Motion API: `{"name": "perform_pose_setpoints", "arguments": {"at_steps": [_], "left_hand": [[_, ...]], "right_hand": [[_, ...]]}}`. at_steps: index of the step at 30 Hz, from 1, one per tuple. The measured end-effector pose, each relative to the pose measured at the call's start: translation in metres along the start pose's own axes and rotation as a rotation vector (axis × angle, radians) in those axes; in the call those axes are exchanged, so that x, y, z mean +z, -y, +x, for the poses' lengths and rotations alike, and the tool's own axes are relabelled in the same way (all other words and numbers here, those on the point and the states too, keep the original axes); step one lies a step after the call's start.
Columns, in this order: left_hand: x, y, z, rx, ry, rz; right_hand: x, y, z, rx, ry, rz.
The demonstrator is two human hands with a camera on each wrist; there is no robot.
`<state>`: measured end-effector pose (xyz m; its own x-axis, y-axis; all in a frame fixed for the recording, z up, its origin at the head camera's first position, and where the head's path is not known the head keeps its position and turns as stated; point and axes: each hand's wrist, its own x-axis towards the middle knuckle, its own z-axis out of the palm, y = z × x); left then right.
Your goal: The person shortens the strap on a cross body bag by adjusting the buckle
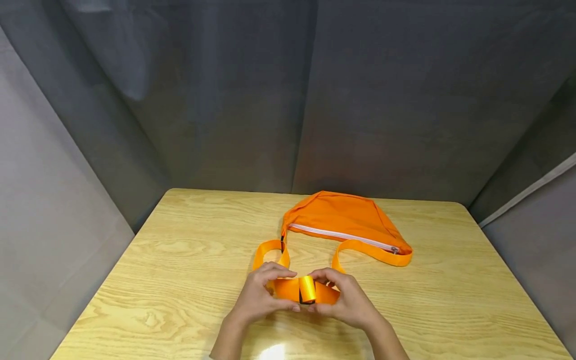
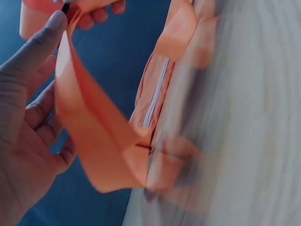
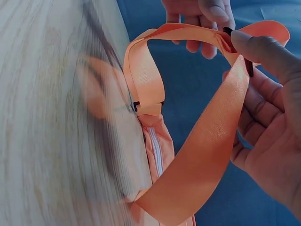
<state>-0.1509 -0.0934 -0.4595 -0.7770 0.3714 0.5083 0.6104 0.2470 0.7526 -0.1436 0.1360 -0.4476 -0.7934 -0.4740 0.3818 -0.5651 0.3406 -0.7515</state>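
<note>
An orange bag (image 1: 344,212) with a white zipper (image 1: 342,235) lies towards the back of the table. Its orange strap (image 1: 285,289) comes forward to both hands and passes through a black slider buckle (image 1: 307,301), where a short loop (image 1: 307,288) of webbing stands up. From the left side, my left hand (image 1: 261,295) pinches the strap by the buckle between thumb and fingers. Opposite it, my right hand (image 1: 344,300) does the same, its thumb (image 3: 263,49) against the buckle's edge in the right wrist view. Webbing hides part of the buckle.
Beneath everything is a wood-grain table (image 1: 180,280) with a glossy surface. A dark grey curtain (image 1: 234,100) hangs behind its far edge, and pale panels (image 1: 49,210) stand at the sides. Another black strap fitting (image 3: 136,106) sits near the bag's end.
</note>
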Motion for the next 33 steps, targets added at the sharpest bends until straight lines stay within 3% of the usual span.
{"name": "perform_pose_setpoints", "arguments": {"at_steps": [6, 13, 19, 21, 28, 33], "left_hand": [[-0.009, 0.012, -0.01, -0.024, -0.02, 0.034], [-0.005, 0.015, -0.01, 0.0, -0.013, 0.07], [-0.003, 0.014, -0.01, -0.033, -0.023, 0.097], [-0.004, 0.013, -0.01, -0.053, -0.02, 0.091], [-0.026, -0.016, -0.006, -0.153, -0.024, 0.086], [-0.026, -0.001, -0.009, -0.203, 0.012, 0.045]], "right_hand": [[0.001, 0.0, -0.001, -0.003, -0.014, -0.005], [-0.001, -0.004, -0.004, 0.006, -0.035, -0.031], [-0.001, -0.008, -0.006, 0.013, -0.034, -0.036], [-0.002, -0.009, -0.005, 0.017, -0.033, -0.027], [-0.012, -0.011, -0.005, 0.005, -0.076, -0.039], [-0.013, -0.008, -0.004, -0.012, -0.077, -0.024]]}}
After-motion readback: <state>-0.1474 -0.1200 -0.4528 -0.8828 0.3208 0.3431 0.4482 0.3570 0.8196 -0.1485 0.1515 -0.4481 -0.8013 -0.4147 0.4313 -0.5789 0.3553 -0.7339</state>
